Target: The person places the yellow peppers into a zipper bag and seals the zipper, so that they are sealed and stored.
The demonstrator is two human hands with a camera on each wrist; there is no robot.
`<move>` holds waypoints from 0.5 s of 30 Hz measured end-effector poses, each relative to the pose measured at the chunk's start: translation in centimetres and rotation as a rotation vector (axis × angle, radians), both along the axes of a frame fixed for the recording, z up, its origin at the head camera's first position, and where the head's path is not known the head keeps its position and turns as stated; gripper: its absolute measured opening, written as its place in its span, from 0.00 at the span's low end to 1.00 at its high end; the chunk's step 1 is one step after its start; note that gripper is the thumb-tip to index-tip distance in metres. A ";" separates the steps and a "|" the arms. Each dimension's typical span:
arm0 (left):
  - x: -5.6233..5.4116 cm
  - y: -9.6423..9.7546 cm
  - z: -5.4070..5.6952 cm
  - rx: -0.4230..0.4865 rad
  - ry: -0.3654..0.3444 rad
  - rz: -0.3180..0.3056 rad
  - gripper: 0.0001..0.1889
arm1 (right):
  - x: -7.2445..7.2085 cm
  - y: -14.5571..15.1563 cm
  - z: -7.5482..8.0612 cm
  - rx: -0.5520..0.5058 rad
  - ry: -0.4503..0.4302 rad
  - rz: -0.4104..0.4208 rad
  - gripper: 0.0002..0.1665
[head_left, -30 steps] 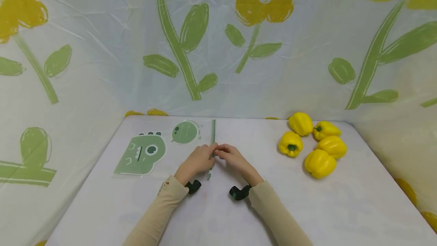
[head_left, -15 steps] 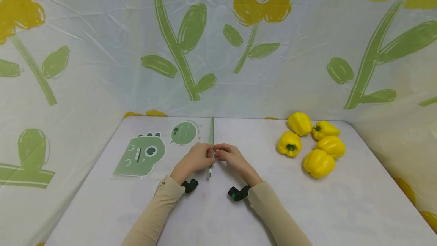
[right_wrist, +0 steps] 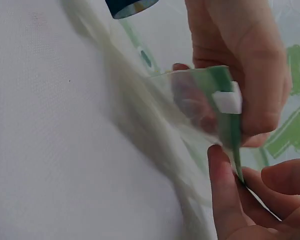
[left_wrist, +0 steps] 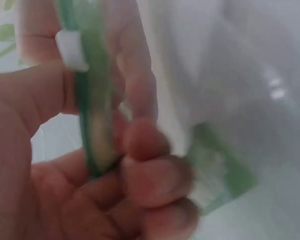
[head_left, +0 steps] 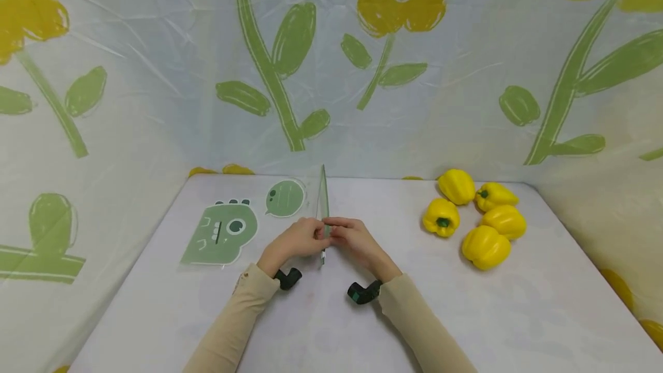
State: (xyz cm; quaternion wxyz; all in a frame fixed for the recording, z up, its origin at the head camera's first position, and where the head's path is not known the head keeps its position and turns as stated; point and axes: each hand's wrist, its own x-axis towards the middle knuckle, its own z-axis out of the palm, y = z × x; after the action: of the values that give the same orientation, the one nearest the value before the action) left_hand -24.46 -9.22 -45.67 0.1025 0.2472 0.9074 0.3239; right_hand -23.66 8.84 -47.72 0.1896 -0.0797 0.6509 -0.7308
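Note:
A clear zip bag (head_left: 204, 249) printed with a green one-eyed monster face and speech bubble lies on the table, its green zip edge (head_left: 324, 189) raised toward the right. My left hand (head_left: 297, 238) grips this edge; in the left wrist view its thumb and curled fingers (left_wrist: 157, 180) stand on either side of the plastic. A white slider (right_wrist: 227, 101) sits on the zip strip. My right hand (head_left: 357, 243) meets the edge from the right, and its fingers (right_wrist: 222, 185) pinch the strip's lower end in the right wrist view. The bag's inside is hidden in the head view.
Several yellow bell peppers (head_left: 486, 247) lie grouped at the back right of the white table (head_left: 414, 315). A flower-printed cloth (head_left: 414, 131) hangs behind and at the sides. Each wrist wears a small black camera (head_left: 364, 292).
The bag's zip edge has been lifted and stands higher. The printed side has slid slightly right. My right fingers have come closer to the left hand at the edge.

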 end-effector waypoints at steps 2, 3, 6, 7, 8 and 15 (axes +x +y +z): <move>-0.1 0.1 0.2 0.027 0.023 0.013 0.16 | 0.0 0.0 0.0 -0.004 -0.003 -0.006 0.25; -0.1 0.1 0.3 0.042 0.042 0.032 0.17 | 0.0 0.1 0.0 -0.006 -0.005 -0.011 0.25; 0.0 0.3 0.8 0.066 0.094 0.104 0.12 | -0.1 0.2 -0.1 -0.018 -0.018 -0.022 0.24; 0.0 0.3 1.0 0.073 0.108 0.129 0.10 | -0.1 0.2 -0.1 -0.022 -0.023 -0.021 0.24; 0.1 0.4 1.1 0.081 0.115 0.148 0.09 | -0.1 0.3 -0.2 -0.022 -0.028 -0.017 0.24; 0.0 0.6 1.2 0.115 0.089 0.183 0.04 | -0.3 0.4 -0.2 -0.001 -0.003 0.018 0.28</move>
State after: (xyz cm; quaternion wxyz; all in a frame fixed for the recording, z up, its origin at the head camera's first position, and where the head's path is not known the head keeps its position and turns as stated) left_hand -24.50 -8.65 -44.50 0.0178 0.1832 0.9097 0.3723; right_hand -23.97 9.29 -47.94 0.1970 -0.0848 0.6496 -0.7294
